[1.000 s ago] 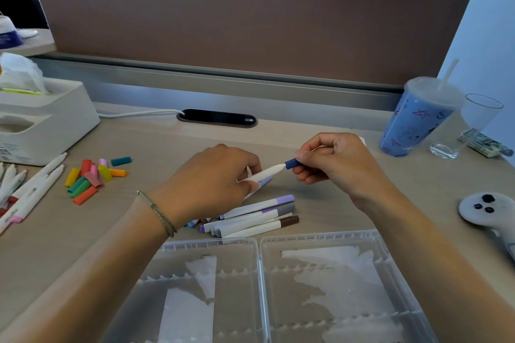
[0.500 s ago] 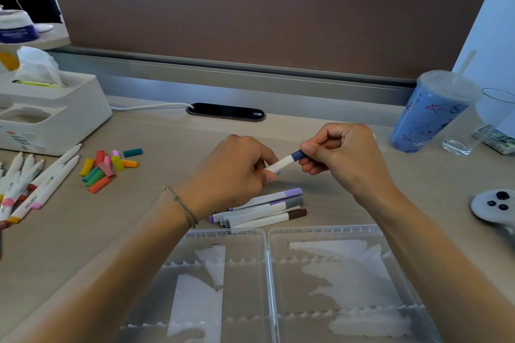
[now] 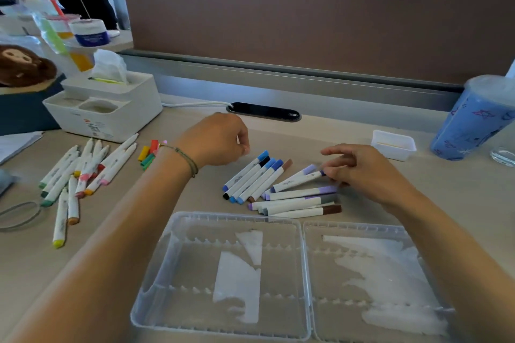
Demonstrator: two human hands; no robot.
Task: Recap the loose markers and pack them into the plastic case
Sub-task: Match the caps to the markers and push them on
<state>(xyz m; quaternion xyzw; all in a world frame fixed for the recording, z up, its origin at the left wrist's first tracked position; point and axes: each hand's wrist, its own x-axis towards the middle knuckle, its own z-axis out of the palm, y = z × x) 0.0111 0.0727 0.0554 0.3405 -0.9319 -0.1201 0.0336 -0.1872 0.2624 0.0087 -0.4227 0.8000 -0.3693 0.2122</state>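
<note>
Currently, capped markers (image 3: 281, 189) lie in two loose fans on the bench (image 3: 362, 131), just beyond the open, unfilled plastic case (image 3: 223, 223). Right hand (image 3: 362, 172) pinches the dark-blue cap end of one marker (image 3: 295, 181); left hand (image 3: 220, 142) hovers loosely curled, holding nothing. Uncapped markers (image 3: 80, 175) and loose caps (image 3: 147, 154) wait left. Risk: mismatched caps; rolling markers if nudged.

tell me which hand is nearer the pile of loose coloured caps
Left. The left hand hangs just right of the loose coloured caps, its wrist nearly over them; the right hand is far to their right, fingertips on a marker.
</note>
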